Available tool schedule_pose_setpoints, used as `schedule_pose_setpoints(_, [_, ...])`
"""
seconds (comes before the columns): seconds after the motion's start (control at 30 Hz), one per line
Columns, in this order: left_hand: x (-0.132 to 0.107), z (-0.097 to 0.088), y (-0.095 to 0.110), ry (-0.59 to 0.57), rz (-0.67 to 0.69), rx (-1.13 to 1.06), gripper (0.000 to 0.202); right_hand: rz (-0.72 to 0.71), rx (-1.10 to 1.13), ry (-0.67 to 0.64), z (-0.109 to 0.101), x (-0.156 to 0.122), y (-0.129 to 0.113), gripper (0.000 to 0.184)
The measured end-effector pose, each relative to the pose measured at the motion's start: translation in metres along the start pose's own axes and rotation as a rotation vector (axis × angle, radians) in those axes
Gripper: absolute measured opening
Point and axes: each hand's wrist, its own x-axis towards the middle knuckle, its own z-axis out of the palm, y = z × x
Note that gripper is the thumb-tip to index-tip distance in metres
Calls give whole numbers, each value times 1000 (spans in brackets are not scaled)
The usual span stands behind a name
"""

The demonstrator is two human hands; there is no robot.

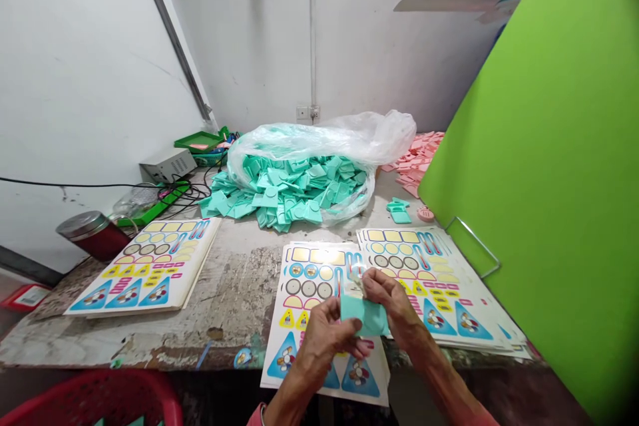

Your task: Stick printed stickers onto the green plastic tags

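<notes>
My left hand (pixel 319 339) grips a flat mint-green plastic piece (pixel 364 317) between thumb and fingers, above a sheet of stickers (pixel 272 373). At the top of that piece, the fingertips of my right hand (pixel 394 299) pinch a small pale sticker (pixel 355 287), partly hidden and blurred. The sheet below carries yellow rectangles, circles, thermometers and blue triangles; it overhangs the table's front edge. Behind my hands, a clear plastic bag (pixel 384 136) spills a heap of mint-green pieces (pixel 299 186).
Sticker sheets form a right stack (pixel 479 343) and a left stack (pixel 120 279). A dark red cup (pixel 94 236), a grey box (pixel 170 164) with cables and a green panel (pixel 539 213) flank the table. Pink pieces (pixel 417 156) lie behind; a red basket (pixel 100 386) stands below.
</notes>
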Motion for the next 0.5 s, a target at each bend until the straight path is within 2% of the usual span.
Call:
schedule_pose_setpoints(0.07, [3,-4,-2,161,107,-127,32,37,163,85,8,-11,5,44])
schedule_pose_setpoints(0.13, [5,-5,-6,274,191,-179,34,69,271,115,16,-23,10,47])
schedule_pose_setpoints(0.27, [3,-1,-11,268,184,-265,38,128,328,101,26,-37,16,46])
schedule_pose_setpoints(0.33, [-1,0,-10,241,159,-268,40,84,193,143,21,-39,14,43])
schedule_pose_setpoints(0.5, [-17,-1,-1,202,64,-161,43,-122,-428,262,-5,-37,-2,33])
